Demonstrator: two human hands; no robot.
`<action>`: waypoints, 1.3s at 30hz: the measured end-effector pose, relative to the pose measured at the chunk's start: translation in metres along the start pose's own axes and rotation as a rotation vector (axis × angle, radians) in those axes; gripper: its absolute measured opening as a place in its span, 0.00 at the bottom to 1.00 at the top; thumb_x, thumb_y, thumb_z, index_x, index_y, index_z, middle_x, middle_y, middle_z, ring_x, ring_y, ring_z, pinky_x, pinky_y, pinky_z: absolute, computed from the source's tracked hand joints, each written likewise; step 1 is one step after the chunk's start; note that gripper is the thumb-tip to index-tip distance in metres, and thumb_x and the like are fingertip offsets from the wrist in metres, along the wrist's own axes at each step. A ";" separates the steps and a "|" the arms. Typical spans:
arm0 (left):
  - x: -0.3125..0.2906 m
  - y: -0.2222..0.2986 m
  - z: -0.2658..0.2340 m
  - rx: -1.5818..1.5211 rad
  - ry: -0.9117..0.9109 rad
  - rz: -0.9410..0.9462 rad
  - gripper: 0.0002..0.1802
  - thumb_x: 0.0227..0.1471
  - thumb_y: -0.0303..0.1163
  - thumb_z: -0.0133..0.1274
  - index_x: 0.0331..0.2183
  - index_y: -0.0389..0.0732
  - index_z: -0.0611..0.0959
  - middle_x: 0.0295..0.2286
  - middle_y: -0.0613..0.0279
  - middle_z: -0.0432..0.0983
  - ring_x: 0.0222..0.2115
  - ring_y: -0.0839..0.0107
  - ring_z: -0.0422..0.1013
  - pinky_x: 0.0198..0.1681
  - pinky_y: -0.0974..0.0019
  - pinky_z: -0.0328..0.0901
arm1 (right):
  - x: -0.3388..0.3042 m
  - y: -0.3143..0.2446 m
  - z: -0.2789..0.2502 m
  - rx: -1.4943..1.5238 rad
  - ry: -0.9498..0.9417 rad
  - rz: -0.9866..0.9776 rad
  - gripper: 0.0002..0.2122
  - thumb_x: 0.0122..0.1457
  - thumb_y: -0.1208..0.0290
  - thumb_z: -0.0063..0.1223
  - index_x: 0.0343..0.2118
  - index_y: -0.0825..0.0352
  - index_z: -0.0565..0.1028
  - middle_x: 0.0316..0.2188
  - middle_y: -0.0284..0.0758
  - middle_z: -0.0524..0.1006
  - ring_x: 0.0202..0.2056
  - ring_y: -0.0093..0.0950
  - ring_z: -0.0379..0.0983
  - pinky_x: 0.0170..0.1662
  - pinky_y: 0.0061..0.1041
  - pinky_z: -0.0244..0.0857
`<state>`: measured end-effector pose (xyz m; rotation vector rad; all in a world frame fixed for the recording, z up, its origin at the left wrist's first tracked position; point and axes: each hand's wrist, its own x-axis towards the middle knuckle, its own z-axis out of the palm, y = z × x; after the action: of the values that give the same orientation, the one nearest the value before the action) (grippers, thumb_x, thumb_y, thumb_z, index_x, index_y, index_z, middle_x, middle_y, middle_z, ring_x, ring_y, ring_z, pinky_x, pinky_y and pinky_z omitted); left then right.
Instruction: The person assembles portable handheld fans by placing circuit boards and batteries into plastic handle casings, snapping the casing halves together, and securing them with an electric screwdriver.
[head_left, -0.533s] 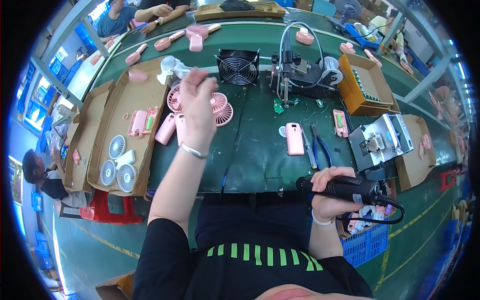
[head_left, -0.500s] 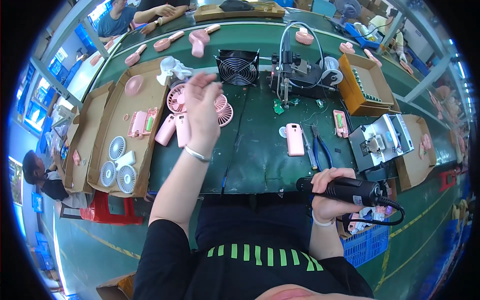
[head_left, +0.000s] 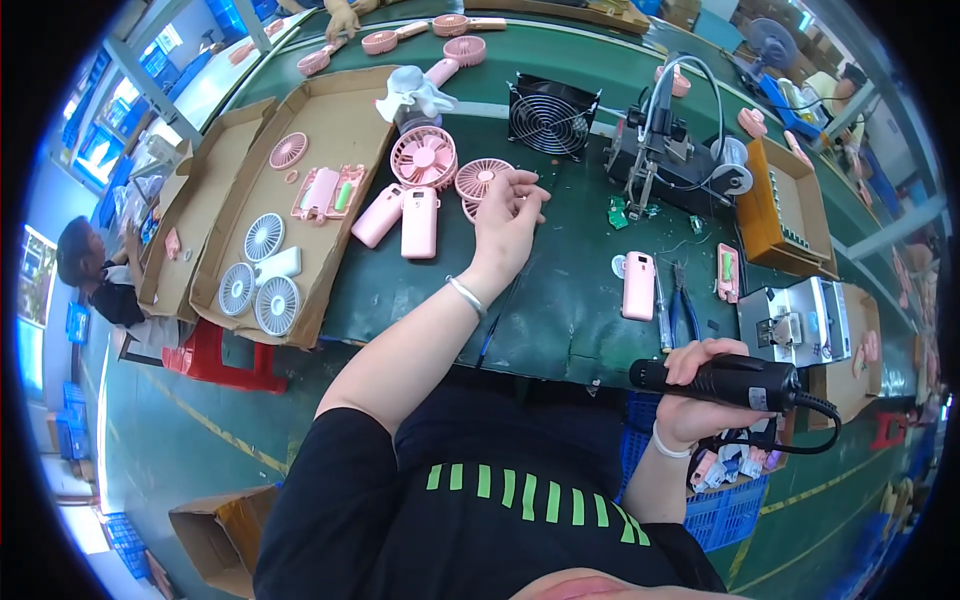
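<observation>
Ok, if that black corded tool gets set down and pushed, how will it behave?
The black corded tool in the right hand looks rigid, a thick one-piece barrel, so it shouldn't flex. Its rounded sides suggest it could roll. The cord, looping from its rear end, would probably tug it.

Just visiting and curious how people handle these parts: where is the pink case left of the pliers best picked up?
Probably across the middle of the pink case, pinching its two long edges, coming from above and slightly left. It lies flat and is longer than wide; a slim tool and the pliers crowd its right side, so its left edge seems easier to reach.
</observation>
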<state>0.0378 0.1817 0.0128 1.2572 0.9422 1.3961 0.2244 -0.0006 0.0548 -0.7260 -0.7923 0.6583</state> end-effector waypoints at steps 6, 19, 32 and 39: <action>0.005 -0.004 -0.008 -0.020 0.035 0.023 0.12 0.55 0.21 0.47 0.43 0.33 0.71 0.33 0.59 0.73 0.28 0.79 0.69 0.32 0.75 0.66 | -0.008 0.006 -0.012 -0.044 -0.015 -0.150 0.41 0.53 0.26 0.25 0.38 0.70 0.67 0.15 0.35 0.69 0.17 0.27 0.67 0.23 0.24 0.63; -0.001 0.005 -0.007 0.037 0.017 0.084 0.09 0.55 0.22 0.48 0.40 0.34 0.73 0.31 0.60 0.74 0.26 0.80 0.69 0.30 0.76 0.66 | 0.018 0.011 -0.061 -0.279 0.435 0.199 0.21 0.64 0.52 0.43 0.41 0.70 0.69 0.31 0.36 0.74 0.33 0.27 0.73 0.35 0.22 0.68; -0.004 -0.006 -0.004 0.167 -0.120 0.043 0.08 0.55 0.23 0.50 0.39 0.37 0.75 0.31 0.64 0.74 0.26 0.81 0.69 0.29 0.77 0.66 | 0.011 0.038 -0.059 -0.127 0.311 0.443 0.24 0.68 0.55 0.32 0.40 0.77 0.70 0.28 0.44 0.77 0.26 0.29 0.75 0.32 0.22 0.69; -0.001 -0.003 -0.005 0.209 -0.110 0.090 0.07 0.59 0.26 0.46 0.39 0.37 0.76 0.30 0.64 0.76 0.25 0.82 0.67 0.29 0.79 0.62 | -0.020 0.044 -0.052 -0.466 0.121 0.057 0.15 0.67 0.69 0.36 0.37 0.75 0.73 0.26 0.39 0.77 0.24 0.23 0.75 0.29 0.19 0.68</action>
<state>0.0336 0.1817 0.0093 1.5338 0.9845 1.3075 0.2446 -0.0069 -0.0129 -1.2047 -0.8236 0.4767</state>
